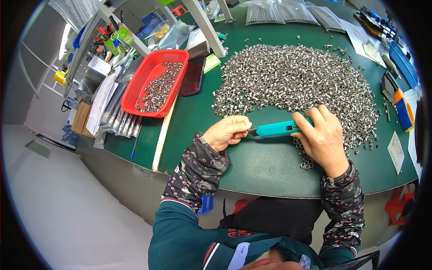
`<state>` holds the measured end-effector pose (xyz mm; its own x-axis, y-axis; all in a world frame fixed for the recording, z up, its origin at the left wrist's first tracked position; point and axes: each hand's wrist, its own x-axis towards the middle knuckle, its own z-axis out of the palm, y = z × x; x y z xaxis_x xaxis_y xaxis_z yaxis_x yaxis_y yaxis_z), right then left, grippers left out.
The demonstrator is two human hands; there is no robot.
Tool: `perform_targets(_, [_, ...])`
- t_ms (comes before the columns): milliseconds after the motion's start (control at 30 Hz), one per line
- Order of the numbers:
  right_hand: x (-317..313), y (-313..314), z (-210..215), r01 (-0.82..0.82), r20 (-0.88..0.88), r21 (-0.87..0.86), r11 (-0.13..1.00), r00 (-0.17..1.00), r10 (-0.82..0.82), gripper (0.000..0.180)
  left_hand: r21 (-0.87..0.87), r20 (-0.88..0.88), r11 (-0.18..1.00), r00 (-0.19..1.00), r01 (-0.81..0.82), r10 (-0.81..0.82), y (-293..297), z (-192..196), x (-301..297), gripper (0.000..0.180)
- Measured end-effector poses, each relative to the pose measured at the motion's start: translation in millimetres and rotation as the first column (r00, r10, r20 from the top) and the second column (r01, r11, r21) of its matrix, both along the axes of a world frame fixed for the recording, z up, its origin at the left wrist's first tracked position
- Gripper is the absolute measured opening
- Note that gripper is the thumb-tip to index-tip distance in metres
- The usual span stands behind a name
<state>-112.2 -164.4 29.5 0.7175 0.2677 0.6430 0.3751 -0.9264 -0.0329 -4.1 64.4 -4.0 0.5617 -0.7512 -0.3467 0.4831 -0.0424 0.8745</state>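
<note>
right hand (321,135) wraps its grip around the rear of a teal utility knife (280,129), thumb on top, blade end pointing left toward the left hand (228,132). left hand is clenched, fingertips pinched on something very small at the blade tip; too small to tell what it is, probably one of the metal parts. both hands rest low on the green bench (252,164), near its near edge, likely to steady the cut. knife: one. just beyond and to the right of the hands lies one big pile of small silver ring-shaped metal parts (297,81), too many to count, kept within easy reach; a few strays (307,162) sit near the right wrist. far left, one red plastic basket (155,83) holds a smaller share of the same parts, apart from the main pile, seemingly to keep batches separate. one dark flat tray (193,75) lies just right of the basket. clear bags of parts (279,13) at the far edge, at least two. blue bin (403,63) at far right.
</note>
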Motion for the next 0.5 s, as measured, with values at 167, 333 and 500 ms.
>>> perform_targets(167, [0.3, 0.2, 5.3, 0.005, 0.085, -0.060, 0.998, 0.996, 0.000, 0.033, 0.009, -0.015, 0.999, 0.999, 0.053, -0.053, -0.3, 1.2, 0.3, 0.015])
perform_targets(333, [1.7, -0.6, 4.8, 0.017, 0.170, -0.102, 0.995, 0.985, 0.001, 0.029, 0.090, 0.016, 0.994, 0.998, 0.057, -0.059, -2.7, 1.1, 0.4, 0.016])
perform_targets(500, [1.9, -1.3, 5.1, 0.033, 0.273, -0.167, 0.985, 0.962, 0.014, 0.028, 0.122, 0.046, 0.990, 0.996, 0.072, -0.078, -4.3, 2.8, 0.8, 0.019])
